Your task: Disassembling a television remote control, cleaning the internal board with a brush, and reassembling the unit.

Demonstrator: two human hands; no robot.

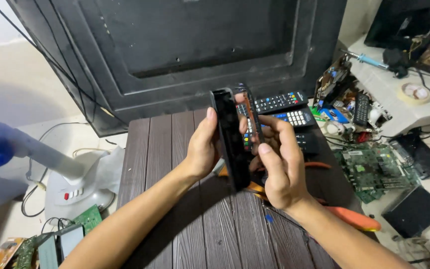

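Dark plank table (175,164) below; my left hand (202,149) and right hand (279,167) both clasp a black remote (231,139), near green circuit boards (374,169) right.

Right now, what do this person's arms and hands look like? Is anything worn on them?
Both arms are bare up to the frame's edge: no sleeves show. The left hand and right hand wear no gloves, and no rings, watch or bracelet show. The fingernails are short and unpainted.
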